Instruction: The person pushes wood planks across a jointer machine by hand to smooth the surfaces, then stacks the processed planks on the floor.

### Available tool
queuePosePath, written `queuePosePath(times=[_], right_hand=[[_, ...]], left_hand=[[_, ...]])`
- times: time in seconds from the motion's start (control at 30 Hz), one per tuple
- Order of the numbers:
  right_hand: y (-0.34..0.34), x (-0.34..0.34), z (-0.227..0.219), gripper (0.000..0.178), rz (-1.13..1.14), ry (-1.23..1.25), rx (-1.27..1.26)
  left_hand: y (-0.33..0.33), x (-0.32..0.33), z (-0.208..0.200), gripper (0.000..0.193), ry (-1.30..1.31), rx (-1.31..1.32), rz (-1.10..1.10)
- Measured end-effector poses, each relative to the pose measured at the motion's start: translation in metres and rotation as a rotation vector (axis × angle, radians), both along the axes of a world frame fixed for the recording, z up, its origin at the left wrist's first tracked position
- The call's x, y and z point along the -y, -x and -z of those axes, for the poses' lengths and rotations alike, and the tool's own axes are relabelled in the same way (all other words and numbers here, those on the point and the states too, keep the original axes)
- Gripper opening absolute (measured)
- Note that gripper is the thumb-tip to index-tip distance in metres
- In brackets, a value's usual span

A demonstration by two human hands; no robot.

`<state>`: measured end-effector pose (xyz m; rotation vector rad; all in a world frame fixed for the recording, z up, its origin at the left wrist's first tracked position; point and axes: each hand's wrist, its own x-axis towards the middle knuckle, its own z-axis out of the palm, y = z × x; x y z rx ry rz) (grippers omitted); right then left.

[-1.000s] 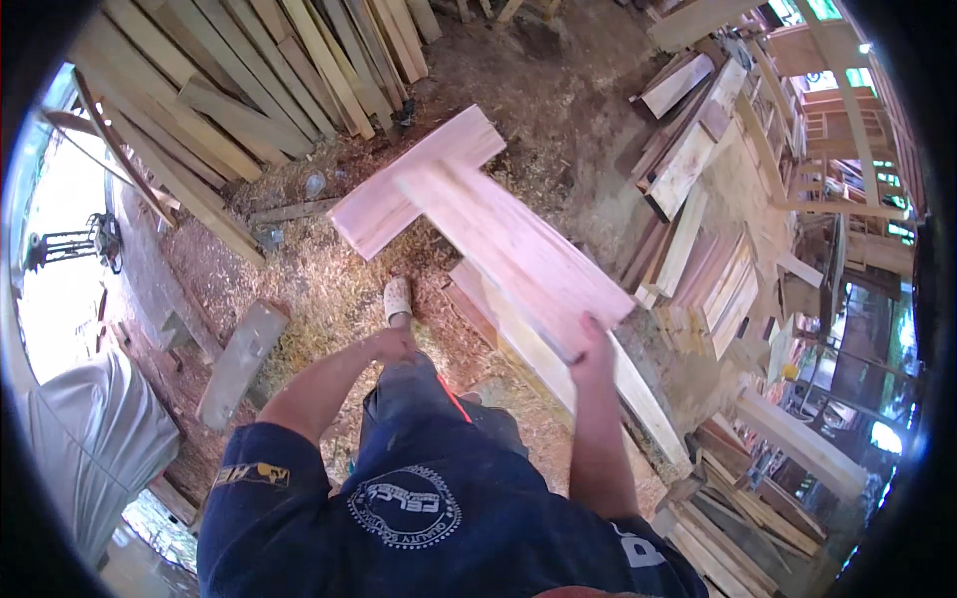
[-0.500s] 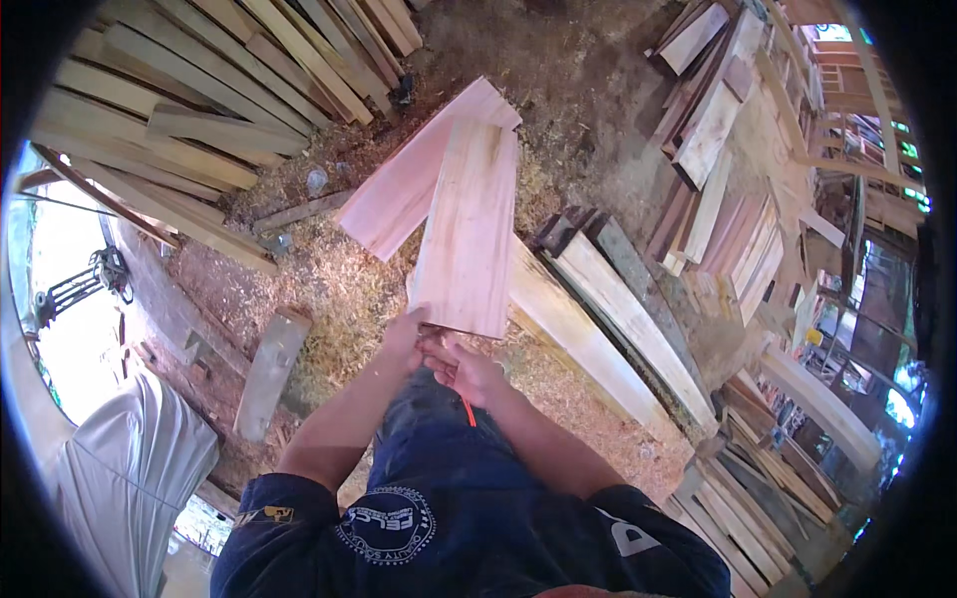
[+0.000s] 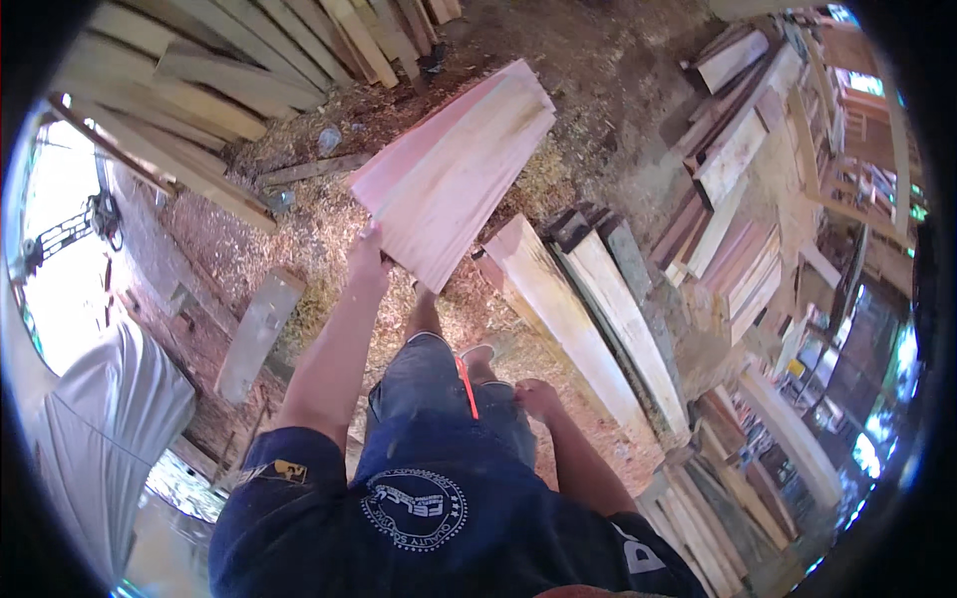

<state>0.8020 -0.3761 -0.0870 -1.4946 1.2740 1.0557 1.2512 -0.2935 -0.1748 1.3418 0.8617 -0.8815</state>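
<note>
My left hand [image 3: 368, 253] is closed on the near left corner of a pale, pinkish wooden board [image 3: 467, 179]. That board lies over a second, pinker board [image 3: 424, 143], whose strip shows along its left side. Low beside my right thigh, my right hand [image 3: 539, 400] has its fingers curled in. Whatever it may hold is hidden. An orange strip [image 3: 469, 387] hangs in front of my shorts.
Long, thick timbers [image 3: 568, 319] lie just right of the boards. Planks [image 3: 189, 90] are stacked far left, and more wood [image 3: 733, 169] lies far right. A short grey plank [image 3: 257, 334] and a covered object [image 3: 120, 429] are at left. Shavings cover the ground.
The top board has turned clockwise and moved away from me, now nearly over the pink one. My right hand has left it and dropped back to my right thigh; my left hand still grips its corner.
</note>
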Motion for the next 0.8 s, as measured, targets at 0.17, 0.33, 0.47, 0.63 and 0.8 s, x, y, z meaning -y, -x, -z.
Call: queuePosePath(times=[0.17, 0.33, 0.47, 0.63, 0.8], right_hand=[[-0.070, 0.013, -0.015, 0.039, 0.288, -0.007, 0.181], [-0.125, 0.028, -0.046, 0.039, 0.337, -0.021, 0.206], [-0.114, 0.035, -0.046, 0.038, 0.150, 0.011, 0.269], [-0.135, 0.048, -0.060, 0.039, 0.001, -0.001, 0.193], [-0.093, 0.066, -0.075, 0.044, -0.168, 0.110, 0.147]], left_hand=[[-0.051, -0.027, 0.063, 0.045, 0.050, 0.133, -0.071], [-0.080, -0.063, 0.101, 0.062, -0.457, 0.290, 0.571], [-0.042, -0.091, 0.115, 0.055, -0.609, 0.254, 1.221], [0.009, -0.185, 0.145, 0.042, -0.375, 0.745, 1.985], [0.062, -0.092, 0.074, 0.043, -0.212, 0.604, 2.204]])
